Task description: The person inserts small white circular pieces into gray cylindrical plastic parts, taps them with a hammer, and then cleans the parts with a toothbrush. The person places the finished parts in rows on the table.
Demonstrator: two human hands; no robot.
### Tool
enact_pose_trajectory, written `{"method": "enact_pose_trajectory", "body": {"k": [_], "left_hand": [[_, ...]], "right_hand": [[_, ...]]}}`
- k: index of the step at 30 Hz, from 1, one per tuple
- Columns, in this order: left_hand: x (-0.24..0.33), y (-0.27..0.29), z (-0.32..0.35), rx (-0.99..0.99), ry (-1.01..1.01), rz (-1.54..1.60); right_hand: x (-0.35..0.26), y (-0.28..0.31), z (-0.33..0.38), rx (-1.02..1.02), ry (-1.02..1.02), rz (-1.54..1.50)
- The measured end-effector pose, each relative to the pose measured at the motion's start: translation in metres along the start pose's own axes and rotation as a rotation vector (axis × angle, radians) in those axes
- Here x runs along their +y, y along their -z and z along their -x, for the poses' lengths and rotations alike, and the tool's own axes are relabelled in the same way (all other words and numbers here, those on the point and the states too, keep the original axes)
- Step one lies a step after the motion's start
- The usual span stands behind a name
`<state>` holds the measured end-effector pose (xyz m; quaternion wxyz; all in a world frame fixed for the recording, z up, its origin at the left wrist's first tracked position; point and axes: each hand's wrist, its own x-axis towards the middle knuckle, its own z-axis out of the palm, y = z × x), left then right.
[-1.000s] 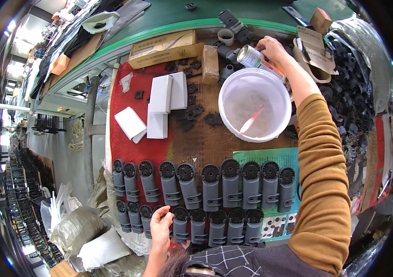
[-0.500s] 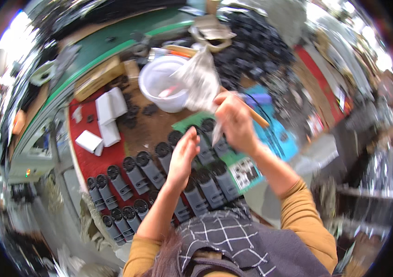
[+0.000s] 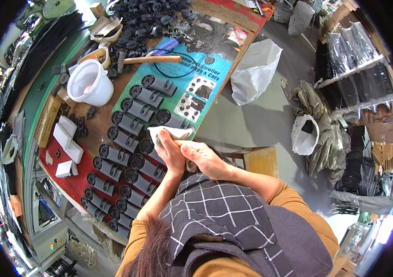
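A whitish cloth (image 3: pixel 178 133) is bunched up between my two hands, above the near edge of the table. My left hand (image 3: pixel 170 152) is closed on its left part, thumb and fingers pressed together. Against it, my right hand (image 3: pixel 208 160) has its fingers closed round the cloth's lower part, much of which is hidden. Rows of grey plastic parts with round black ends (image 3: pixel 126 123) lie beside and beyond my hands, on a red and green surface. The nearest of them are partly covered by my left forearm.
A white bucket (image 3: pixel 105 90) stands at the back left, near white boxes (image 3: pixel 62 134). Across a blue printed sheet (image 3: pixel 205 62) lie a wooden stick (image 3: pixel 159 59) and a black cable. Black parts (image 3: pixel 141 21) are heaped behind. A white sack (image 3: pixel 256 69) stands off the table's right edge.
My right hand has brought the cloth down from near the bucket toward my body. My left hand, open before, has closed on it too. The view has turned to the right.
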<state>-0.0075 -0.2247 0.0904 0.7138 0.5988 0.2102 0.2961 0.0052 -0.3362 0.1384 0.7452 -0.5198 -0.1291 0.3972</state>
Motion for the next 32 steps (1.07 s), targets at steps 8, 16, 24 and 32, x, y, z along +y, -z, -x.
{"method": "enact_pose_trajectory", "body": {"k": [8, 16, 24, 32], "left_hand": [[0.014, -0.009, 0.000, -0.273, 0.568, 0.158], [-0.030, -0.116, -0.005, -0.687, -0.368, -0.575], [-0.068, -0.195, -0.032, -0.623, 0.058, -0.538], [-0.067, -0.252, -0.031, -0.651, 0.746, -0.117]], "right_hand": [[0.000, 0.044, 0.012, 0.011, -0.128, -0.290], [-0.012, 0.146, -0.004, 0.431, -0.148, -0.862], [-0.029, 0.246, -0.009, 0.628, 0.294, -1.020], [-0.006, 0.232, -0.004, 0.652, 0.061, -0.132]]}}
